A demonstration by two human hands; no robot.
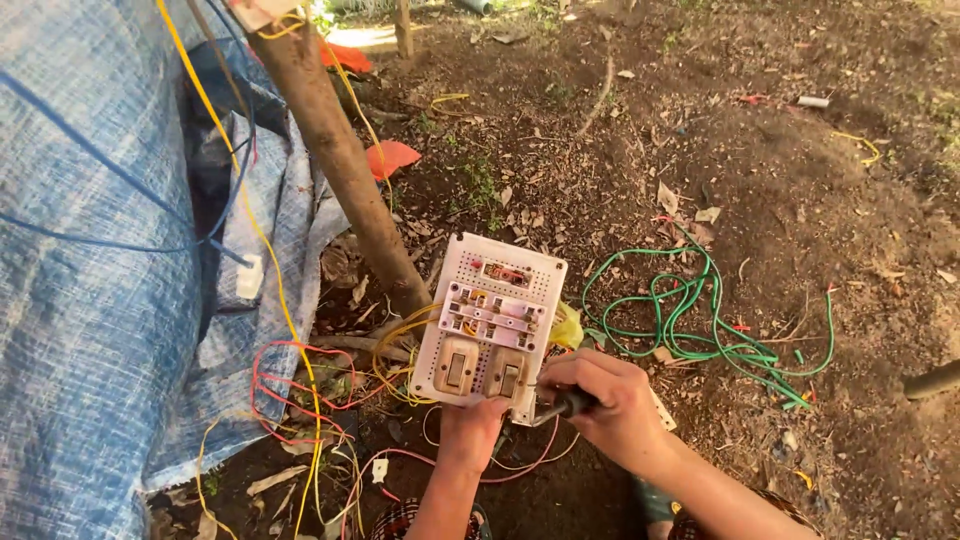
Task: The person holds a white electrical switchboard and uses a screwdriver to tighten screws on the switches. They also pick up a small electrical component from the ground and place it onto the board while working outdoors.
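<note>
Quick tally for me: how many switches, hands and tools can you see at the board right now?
Rocker switches on the white perforated board: 2 (left one, right one)
Hands at the board: 2 (left hand holding its lower edge, right hand)
Dark-handled tools in the right hand: 1
Total: 5

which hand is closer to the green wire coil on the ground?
Right. The right hand, gripping a dark-handled tool, sits just left of the green wire coil. The left hand is farther off, holding the bottom edge of the white switch board.
</note>
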